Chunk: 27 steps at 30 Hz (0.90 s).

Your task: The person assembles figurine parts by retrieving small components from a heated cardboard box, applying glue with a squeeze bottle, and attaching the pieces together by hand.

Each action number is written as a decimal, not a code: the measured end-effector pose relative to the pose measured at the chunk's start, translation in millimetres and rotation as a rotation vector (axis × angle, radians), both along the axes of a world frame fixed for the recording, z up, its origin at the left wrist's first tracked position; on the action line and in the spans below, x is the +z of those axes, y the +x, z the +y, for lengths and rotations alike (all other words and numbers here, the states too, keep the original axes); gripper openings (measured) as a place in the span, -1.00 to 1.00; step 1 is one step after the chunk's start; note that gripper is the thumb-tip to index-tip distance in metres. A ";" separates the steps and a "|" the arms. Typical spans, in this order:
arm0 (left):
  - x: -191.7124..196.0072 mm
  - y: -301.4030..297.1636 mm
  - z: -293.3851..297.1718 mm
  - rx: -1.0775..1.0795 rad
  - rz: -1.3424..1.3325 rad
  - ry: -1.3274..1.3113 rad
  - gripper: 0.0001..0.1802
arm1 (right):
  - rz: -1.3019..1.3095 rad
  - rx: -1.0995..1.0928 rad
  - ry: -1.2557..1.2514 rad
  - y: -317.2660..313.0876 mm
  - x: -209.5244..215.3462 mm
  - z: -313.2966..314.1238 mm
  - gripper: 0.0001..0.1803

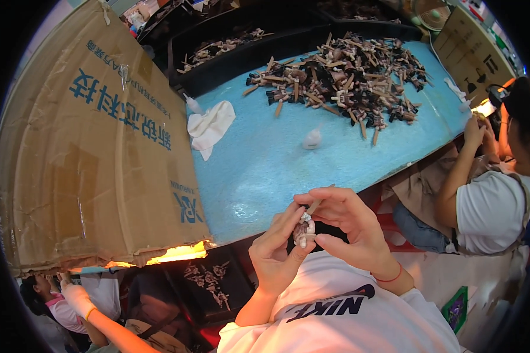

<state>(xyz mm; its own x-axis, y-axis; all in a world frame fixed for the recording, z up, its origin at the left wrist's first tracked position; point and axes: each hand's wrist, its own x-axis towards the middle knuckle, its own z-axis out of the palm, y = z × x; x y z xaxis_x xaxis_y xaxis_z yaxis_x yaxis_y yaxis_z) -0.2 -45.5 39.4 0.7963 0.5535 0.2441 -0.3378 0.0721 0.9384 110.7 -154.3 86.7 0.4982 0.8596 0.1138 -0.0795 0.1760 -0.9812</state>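
Close to my chest, just off the near edge of the blue table [247, 182], I hold a small painted figurine [304, 233] in pale and brownish tones. A flat wooden stick [314, 206] juts from its upper end. My left hand [271, 252] is closed on the figurine's left side, thumb low against it. On the other side my right hand [359, 234] curves over the stick, its thumb touching the figurine. My fingers partly hide both. Across the table lies a big heap of similar figurines on sticks [347, 79].
A small white bottle [312, 139] and a white cloth [212, 126] lie on the table. A tall cardboard box [100, 176] walls off the left. Black trays [247, 56] with figurines stand behind; another black tray [235, 306] sits low left. Co-workers sit at right [492, 203] and lower left [103, 294].
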 end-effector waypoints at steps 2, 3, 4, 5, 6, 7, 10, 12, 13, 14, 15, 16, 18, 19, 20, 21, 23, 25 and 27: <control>0.2 0.9 1.5 0.017 0.008 0.100 -0.45 | -0.038 -0.002 -0.011 0.4 -1.9 1.3 -0.43; 1.9 1.5 1.7 0.028 0.021 0.147 -0.45 | -0.047 -0.027 -0.006 0.4 -2.7 2.0 -0.43; 3.4 1.6 1.6 0.042 0.033 0.195 -0.45 | -0.056 -0.049 0.001 0.1 -3.3 2.5 -0.43; 4.2 1.7 1.8 0.044 0.031 0.194 -0.45 | -0.058 -0.047 -0.001 0.1 -4.0 2.8 -0.43; 4.8 2.0 2.1 0.054 0.039 0.263 -0.44 | -0.019 -0.054 0.006 0.2 -4.6 3.1 -0.44; 5.5 2.0 2.2 0.065 0.047 0.331 -0.43 | 0.021 -0.060 0.012 0.2 -5.3 3.6 -0.45; 8.9 1.6 2.2 0.064 0.073 0.363 -0.43 | 0.097 -0.072 0.054 -0.5 -7.2 6.4 -0.45; 9.3 2.5 2.5 0.076 0.070 0.389 -0.44 | 0.098 -0.064 0.072 0.1 -11.6 7.1 -0.45; 10.0 3.0 2.8 0.086 0.067 0.417 -0.44 | 0.100 -0.058 0.095 0.4 -14.1 7.7 -0.45; 11.7 3.3 3.0 0.088 0.066 0.415 -0.44 | 0.098 -0.056 0.093 0.5 -17.3 8.5 -0.45; 13.9 3.6 3.0 0.104 0.090 0.468 -0.45 | 0.100 -0.056 0.126 0.3 -21.1 9.5 -0.47; 15.6 3.9 2.8 0.118 0.112 0.522 -0.46 | 0.101 -0.057 0.159 0.3 -24.5 9.9 -0.49; 17.1 5.0 1.1 0.147 0.114 0.573 -0.47 | 0.108 -0.041 0.202 0.9 -31.1 10.0 -0.45; 17.5 6.0 0.3 0.174 0.120 0.624 -0.47 | 0.119 -0.027 0.244 1.7 -33.0 9.7 -0.42; 18.0 6.6 -0.1 0.172 0.115 0.623 -0.47 | 0.114 -0.030 0.243 2.2 -33.4 9.5 -0.42; 18.7 6.9 -0.3 0.193 0.121 0.660 -0.47 | 0.128 -0.019 0.244 2.5 -33.3 9.6 -0.37; 19.9 9.0 0.1 0.207 0.117 0.697 -0.47 | 0.134 -0.018 0.245 3.9 -33.2 10.7 -0.33; 22.0 9.6 0.5 0.228 0.141 0.740 -0.48 | 0.169 -0.002 0.277 4.3 -32.4 12.7 -0.27; 24.0 11.1 0.9 0.219 0.139 0.730 -0.48 | 0.159 -0.008 0.277 6.3 -33.7 12.8 -0.26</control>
<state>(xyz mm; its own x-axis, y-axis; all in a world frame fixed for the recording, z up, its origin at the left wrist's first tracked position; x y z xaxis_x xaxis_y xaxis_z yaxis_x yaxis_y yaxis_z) 10.9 -44.5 63.3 0.7375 0.4390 0.5132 -0.1485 -0.6359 0.7573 117.0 -141.6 53.0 0.5355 0.8026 0.2629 -0.2256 0.4359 -0.8712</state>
